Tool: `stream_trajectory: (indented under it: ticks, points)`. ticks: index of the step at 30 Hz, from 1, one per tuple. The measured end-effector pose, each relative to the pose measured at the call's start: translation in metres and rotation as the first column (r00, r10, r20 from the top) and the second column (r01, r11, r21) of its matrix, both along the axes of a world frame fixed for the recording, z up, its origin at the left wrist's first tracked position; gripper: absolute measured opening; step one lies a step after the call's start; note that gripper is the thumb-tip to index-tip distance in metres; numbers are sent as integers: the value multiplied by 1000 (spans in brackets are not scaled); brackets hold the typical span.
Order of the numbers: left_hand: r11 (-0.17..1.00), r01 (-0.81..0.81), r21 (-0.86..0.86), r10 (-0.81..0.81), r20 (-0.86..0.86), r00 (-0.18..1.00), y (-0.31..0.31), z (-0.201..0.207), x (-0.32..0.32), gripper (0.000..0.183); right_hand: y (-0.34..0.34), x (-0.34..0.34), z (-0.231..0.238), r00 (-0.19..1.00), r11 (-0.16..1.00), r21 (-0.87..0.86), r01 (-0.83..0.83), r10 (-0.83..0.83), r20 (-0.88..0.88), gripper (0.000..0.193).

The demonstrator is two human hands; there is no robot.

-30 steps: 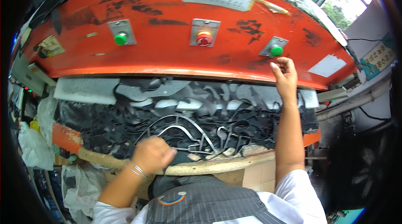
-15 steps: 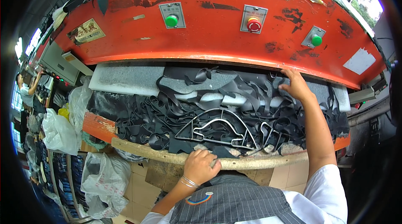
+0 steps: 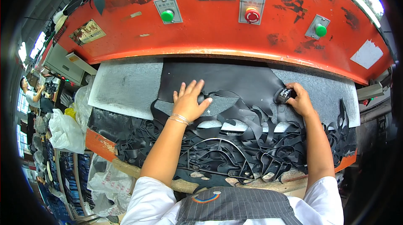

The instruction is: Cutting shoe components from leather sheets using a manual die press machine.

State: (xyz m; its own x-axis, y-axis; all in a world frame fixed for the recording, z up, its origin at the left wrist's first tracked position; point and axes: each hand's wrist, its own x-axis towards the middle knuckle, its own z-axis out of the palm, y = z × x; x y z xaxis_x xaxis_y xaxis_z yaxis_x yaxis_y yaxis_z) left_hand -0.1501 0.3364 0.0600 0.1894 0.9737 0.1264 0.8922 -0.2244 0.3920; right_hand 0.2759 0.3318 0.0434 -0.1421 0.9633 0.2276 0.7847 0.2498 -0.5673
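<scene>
A smooth black leather-like sheet point(image 3: 222, 76) lies over the pale grey cutting board point(image 3: 126, 84) under the red press. My left hand point(image 3: 189, 102) rests on it with fingers spread, beside a gap where the board shows through. At the sheet's right edge, my right hand point(image 3: 300, 101) is closed on a gathered part of it, where white marks show between thumb and fingers. Cut ribbons of black scrap point(image 3: 142, 124) trail from the sheet and heap up nearer to me. Among them lie a large curved metal cutting die point(image 3: 218, 139) and a smaller die point(image 3: 263, 164).
Above is the red press beam point(image 3: 201, 27), with two green buttons and a red stop button point(image 3: 252, 15). A wooden rail point(image 3: 184, 186) edges the near side. White plastic bags point(image 3: 67, 130) stand at left; a person point(image 3: 31, 92) works far left.
The black sheet has come forward from under the beam and covers more of the board. My left hand has moved from the rail onto it; my right hand has come down with its edge.
</scene>
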Motion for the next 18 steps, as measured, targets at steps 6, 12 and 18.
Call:
stream_trajectory:
  ticks: [6,12,18]
  points:
    - [967,129,-219,-163,-146,976,-22,-8,6,44,-36,16,5,998,995,98,-10,5,56,46]
    - [893,322,-314,-367,-95,925,-84,14,7,44,-89,39,14,995,998,9,61,-61,83,41]
    - [708,466,-530,-504,81,860,-96,45,-26,48,-149,47,40,954,971,163,178,-211,213,38]
